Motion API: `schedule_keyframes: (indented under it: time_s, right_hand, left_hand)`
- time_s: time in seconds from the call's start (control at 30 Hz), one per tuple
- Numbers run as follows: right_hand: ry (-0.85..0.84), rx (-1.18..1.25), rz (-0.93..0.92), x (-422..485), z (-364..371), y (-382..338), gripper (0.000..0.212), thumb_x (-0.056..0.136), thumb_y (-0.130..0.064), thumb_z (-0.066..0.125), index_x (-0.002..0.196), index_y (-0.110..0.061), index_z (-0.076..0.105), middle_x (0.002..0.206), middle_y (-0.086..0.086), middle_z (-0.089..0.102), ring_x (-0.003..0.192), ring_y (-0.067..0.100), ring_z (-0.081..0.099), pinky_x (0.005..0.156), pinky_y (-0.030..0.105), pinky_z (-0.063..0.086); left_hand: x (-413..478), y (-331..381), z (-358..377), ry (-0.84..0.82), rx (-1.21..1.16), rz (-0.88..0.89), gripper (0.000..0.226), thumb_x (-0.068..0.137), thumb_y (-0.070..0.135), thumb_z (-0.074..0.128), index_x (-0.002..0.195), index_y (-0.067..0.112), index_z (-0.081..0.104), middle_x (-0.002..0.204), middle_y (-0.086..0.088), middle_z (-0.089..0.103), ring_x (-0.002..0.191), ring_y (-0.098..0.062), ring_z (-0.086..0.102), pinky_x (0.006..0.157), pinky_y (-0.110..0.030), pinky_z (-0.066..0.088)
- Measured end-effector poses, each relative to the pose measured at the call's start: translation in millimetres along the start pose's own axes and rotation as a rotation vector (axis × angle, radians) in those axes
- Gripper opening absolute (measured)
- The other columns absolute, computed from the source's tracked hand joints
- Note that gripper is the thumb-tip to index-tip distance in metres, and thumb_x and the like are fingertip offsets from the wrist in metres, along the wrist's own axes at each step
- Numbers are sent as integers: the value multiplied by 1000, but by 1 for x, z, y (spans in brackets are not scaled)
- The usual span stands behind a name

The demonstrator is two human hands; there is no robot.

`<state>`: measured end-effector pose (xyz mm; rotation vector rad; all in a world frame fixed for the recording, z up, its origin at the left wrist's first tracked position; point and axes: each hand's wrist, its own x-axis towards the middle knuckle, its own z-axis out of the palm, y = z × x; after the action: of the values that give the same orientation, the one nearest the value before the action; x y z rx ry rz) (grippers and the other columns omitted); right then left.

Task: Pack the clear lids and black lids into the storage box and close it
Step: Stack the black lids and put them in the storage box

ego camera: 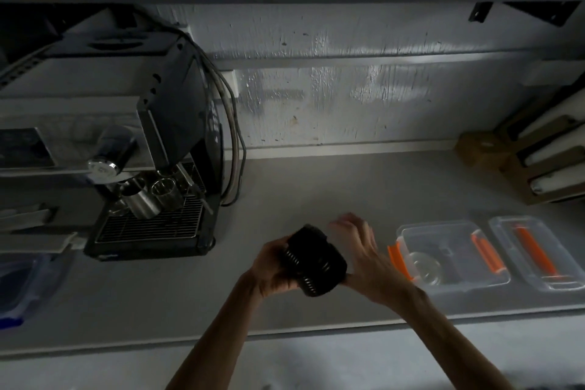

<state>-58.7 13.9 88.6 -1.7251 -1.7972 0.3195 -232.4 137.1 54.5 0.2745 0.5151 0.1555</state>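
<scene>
A stack of black lids [315, 260] lies on its side in the air above the grey counter [196, 294], near the front edge. My left hand [275, 266] grips its left end. My right hand [364, 258] touches its right end with the heel of the palm, fingers spread upward. To the right stands the clear storage box [452, 255] with orange clips, open, with clear lids [425, 266] inside at its left. Its clear cover [538, 250] lies beside it on the right.
A black espresso machine [158, 168] with metal cups [155, 196] on its drip tray stands at the left, cables behind it. A blue-edged container [19, 285] lies at the far left. Wooden racks [531, 161] holding white rolls stand at the back right. The wall runs behind.
</scene>
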Motion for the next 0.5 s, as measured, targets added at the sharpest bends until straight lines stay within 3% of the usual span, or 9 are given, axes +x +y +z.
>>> schedule_keyframes:
  time_s: [0.1,0.2,0.27,0.33,0.4,0.47,0.5]
  right_hand:
    - [-167,39,-123,9,10,-8,89,76,-15,75,148,-28,23,152,-1,25,143,9,23,116,22,25]
    - [-203,261,-34,7,29,-7,73,79,-17,72,142,-27,36,141,-8,39,132,3,40,110,23,37]
    - [-151,316,43,3,42,0,66,77,-23,74,134,-28,42,133,-9,43,125,2,45,103,23,43]
    - [-61,358,145,-4,59,13,66,70,-33,79,126,-30,45,125,-6,46,119,4,47,98,21,45]
    - [11,480,319,-11,75,28,74,61,-42,85,121,-27,44,119,1,51,116,16,52,90,17,47]
    - [12,570,489,-19,91,43,79,58,-35,89,121,-17,44,115,4,55,114,28,56,79,14,51]
    - [9,575,552,-23,98,50,85,54,-40,90,121,-14,45,113,5,57,112,30,57,76,14,52]
  left_hand:
    - [-11,-4,3,77,50,-42,37,81,21,59,104,-7,69,104,-25,70,94,-37,70,86,-46,56]
    - [-13,-3,-5,182,134,-50,47,69,24,71,104,-6,69,101,-24,71,89,-36,71,83,-44,57]
    - [-14,-4,-7,196,158,-91,57,78,44,67,113,-1,66,107,-22,70,95,-37,69,83,-45,55]
    - [-12,-12,-17,168,232,-19,68,82,66,52,121,12,65,116,-19,67,103,-41,64,76,-46,54]
    - [-9,-23,-25,176,343,106,68,73,74,54,127,33,59,133,-6,59,122,-37,55,83,-54,52]
    - [-6,-37,-29,188,522,140,79,65,76,61,136,48,42,145,9,44,135,-25,42,92,-55,50]
    - [-4,-45,-29,189,636,146,94,61,76,64,143,49,26,147,12,37,138,-20,36,95,-51,48]
